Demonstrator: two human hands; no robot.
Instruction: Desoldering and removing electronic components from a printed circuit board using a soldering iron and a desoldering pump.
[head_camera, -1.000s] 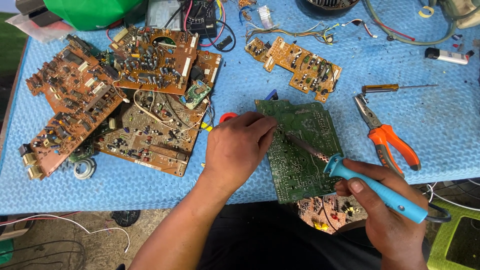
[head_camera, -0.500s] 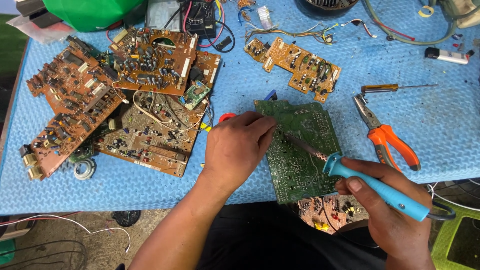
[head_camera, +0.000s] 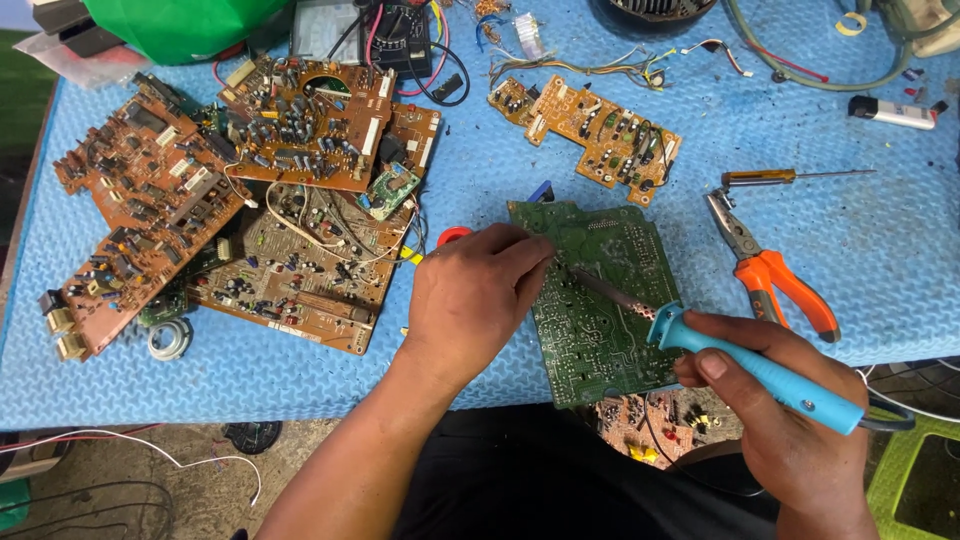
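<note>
A green circuit board (head_camera: 600, 300) lies solder side up at the near edge of the blue mat (head_camera: 880, 250). My left hand (head_camera: 475, 300) rests on its left edge, fingers curled and pinched close together near the iron's tip; whether they hold something small I cannot tell. My right hand (head_camera: 790, 420) grips a light blue soldering iron (head_camera: 760, 370). Its dark tip (head_camera: 580, 278) touches the green board just right of my left fingertips.
A pile of brown circuit boards (head_camera: 250, 220) covers the mat's left. Another brown board (head_camera: 590, 125) lies at the top middle. Orange-handled pliers (head_camera: 770, 270) and a thin screwdriver (head_camera: 790, 177) lie right of the green board. A multimeter (head_camera: 400, 30), wires and a lighter (head_camera: 895, 112) sit along the far edge.
</note>
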